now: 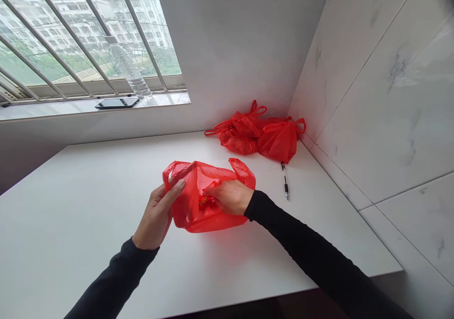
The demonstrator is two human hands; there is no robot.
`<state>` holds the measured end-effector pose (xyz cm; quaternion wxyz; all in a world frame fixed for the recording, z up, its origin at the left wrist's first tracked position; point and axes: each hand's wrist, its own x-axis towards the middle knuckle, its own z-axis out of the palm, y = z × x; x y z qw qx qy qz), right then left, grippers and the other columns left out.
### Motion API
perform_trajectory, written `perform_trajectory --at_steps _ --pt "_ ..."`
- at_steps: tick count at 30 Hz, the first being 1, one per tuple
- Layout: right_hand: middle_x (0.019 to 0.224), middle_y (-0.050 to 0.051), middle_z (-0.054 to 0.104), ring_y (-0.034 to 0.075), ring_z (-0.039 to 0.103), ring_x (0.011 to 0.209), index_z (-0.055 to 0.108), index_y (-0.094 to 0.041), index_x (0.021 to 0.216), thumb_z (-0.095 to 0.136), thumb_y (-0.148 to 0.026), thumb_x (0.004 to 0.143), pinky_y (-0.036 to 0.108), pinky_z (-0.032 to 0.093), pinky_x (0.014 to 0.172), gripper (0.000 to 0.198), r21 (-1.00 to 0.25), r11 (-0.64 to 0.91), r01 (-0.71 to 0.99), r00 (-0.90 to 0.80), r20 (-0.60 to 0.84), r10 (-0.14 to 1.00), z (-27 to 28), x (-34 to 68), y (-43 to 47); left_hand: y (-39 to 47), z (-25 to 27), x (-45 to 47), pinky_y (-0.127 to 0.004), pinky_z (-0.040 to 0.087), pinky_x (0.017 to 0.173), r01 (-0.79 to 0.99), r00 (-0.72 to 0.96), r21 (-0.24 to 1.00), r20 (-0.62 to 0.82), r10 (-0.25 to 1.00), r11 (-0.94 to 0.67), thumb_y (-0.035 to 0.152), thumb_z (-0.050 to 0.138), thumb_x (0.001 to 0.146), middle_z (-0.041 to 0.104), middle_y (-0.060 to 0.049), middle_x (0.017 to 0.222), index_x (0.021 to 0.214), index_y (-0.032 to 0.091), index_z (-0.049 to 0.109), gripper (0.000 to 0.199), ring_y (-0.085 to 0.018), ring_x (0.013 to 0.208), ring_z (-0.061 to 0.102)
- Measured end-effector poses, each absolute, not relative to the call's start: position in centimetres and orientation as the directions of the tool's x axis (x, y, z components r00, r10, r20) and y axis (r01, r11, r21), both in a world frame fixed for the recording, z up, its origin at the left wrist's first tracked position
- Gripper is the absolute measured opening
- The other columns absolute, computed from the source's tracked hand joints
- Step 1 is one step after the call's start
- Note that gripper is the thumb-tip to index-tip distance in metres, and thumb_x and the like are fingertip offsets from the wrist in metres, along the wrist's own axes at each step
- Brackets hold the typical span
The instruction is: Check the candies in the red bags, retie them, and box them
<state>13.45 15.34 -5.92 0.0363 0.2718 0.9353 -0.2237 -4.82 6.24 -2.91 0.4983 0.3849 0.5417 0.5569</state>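
A thin red plastic bag [193, 217] is held open above the white table, its two loop handles standing up at the left and right. My left hand [159, 210] is closed on the bag's left side, thumb on the near face and the other fingers behind the plastic. My right hand [234, 196] reaches into the bag's mouth, its fingers closed on a small red wrapped packet [205, 201] with yellow lettering. Its fingertips are partly hidden by the packet, and how many packets lie inside is unclear.
Knotted red plastic bags [239, 132] sit at the table's back right corner, against the wall. A black pen [286, 189] lies in front of them. On the windowsill stand a clear water bottle [131, 71] and a flat dark phone or tablet [117, 103]. The white table [88, 205] ends at a near edge.
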Motion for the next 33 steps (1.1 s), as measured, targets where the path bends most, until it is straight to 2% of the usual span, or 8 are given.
perform_trajectory --at_steps 3,9,12,14,17,23,30,33 --pt "0.100 0.003 0.075 0.023 0.067 0.089 0.069 -0.028 0.124 0.051 -0.016 0.090 0.029 0.042 0.069 0.040 -0.442 0.754 0.485 -0.872 -0.183 0.454 -4.9 14.0 15.3 6.3 -2.9 -4.8 -0.026 0.043 0.050 -0.120 -0.215 0.990 -0.097 0.972 0.072 0.049 0.077 0.080 0.056 -0.002 0.064 0.071 0.021 0.068 0.031 -0.015 0.057 0.051" --pt "0.115 0.007 0.069 0.020 0.062 0.104 0.050 -0.022 0.145 0.044 -0.029 0.104 0.033 0.046 0.092 0.042 -0.480 0.682 0.551 -0.741 0.093 0.665 0.7 17.6 16.3 6.4 -2.6 -4.7 -0.024 0.048 0.056 -0.135 -0.277 0.991 -0.061 0.959 0.024 0.044 0.080 0.079 0.063 -0.001 0.070 0.086 0.022 0.078 0.023 -0.015 0.064 0.056" --pt "0.140 0.013 0.055 0.030 0.048 0.130 0.035 -0.021 0.157 0.067 -0.049 0.092 0.046 0.034 0.112 0.077 -0.405 0.637 0.656 -0.632 0.167 0.757 1.3 19.8 17.6 6.3 -2.3 -4.8 -0.024 0.049 0.059 -0.137 -0.385 0.990 -0.024 0.922 -0.032 0.038 0.082 0.076 0.068 -0.002 0.075 0.090 0.022 0.080 0.021 -0.015 0.069 0.058" --pt "0.135 0.015 0.057 0.034 0.049 0.129 0.027 -0.019 0.160 0.072 -0.056 0.084 0.051 0.033 0.112 0.096 -0.368 0.578 0.728 -0.617 0.016 0.787 0.9 20.9 18.5 6.3 -2.3 -5.0 -0.023 0.046 0.056 -0.134 -0.445 0.990 -0.019 0.895 -0.045 0.035 0.082 0.075 0.065 -0.001 0.070 0.083 0.020 0.080 0.018 -0.014 0.065 0.055" --pt "0.103 0.008 0.068 0.025 0.064 0.096 0.043 -0.018 0.151 0.065 -0.048 0.090 0.035 0.047 0.087 0.071 -0.470 0.507 0.722 -0.630 -0.146 0.762 0.2 21.3 19.3 6.5 -2.5 -5.5 -0.022 0.044 0.056 -0.096 -0.522 0.994 -0.010 0.853 -0.047 0.037 0.083 0.075 0.061 0.001 0.066 0.079 0.019 0.079 0.019 -0.012 0.063 0.051" --pt "0.068 -0.002 0.054 0.015 0.048 0.061 0.065 -0.018 0.093 0.064 -0.043 0.091 0.028 0.030 0.055 0.026 -0.481 0.513 0.712 -0.617 -0.078 0.783 0.2 19.8 19.1 7.2 -2.0 -6.7 -0.023 0.047 0.065 0.059 -0.599 0.997 0.076 0.797 -0.051 0.040 0.083 0.077 0.067 0.002 0.081 0.096 0.025 0.077 0.025 -0.013 0.074 0.055" --pt "0.097 0.002 0.061 0.017 0.058 0.088 0.065 -0.021 0.097 0.052 -0.044 0.101 0.029 0.045 0.078 0.026 -0.706 0.539 0.459 -0.436 0.350 0.829 2.8 20.1 17.3 10.0 2.3 -5.4 -0.031 0.042 0.077 0.564 -0.520 0.817 0.465 0.717 -0.122 0.038 0.070 0.089 0.058 0.003 0.083 0.078 0.021 0.073 0.020 -0.016 0.083 0.052" --pt "0.109 0.005 0.062 0.020 0.058 0.107 0.063 -0.023 0.098 0.054 -0.044 0.101 0.035 0.046 0.094 0.023 -0.783 0.545 0.300 -0.286 0.471 0.835 3.9 20.6 16.6 11.0 2.9 -3.8 -0.031 0.045 0.085 0.434 -0.521 0.854 0.497 0.694 -0.287 0.029 0.066 0.090 0.064 -0.001 0.111 0.083 0.021 0.074 0.013 -0.021 0.105 0.056"
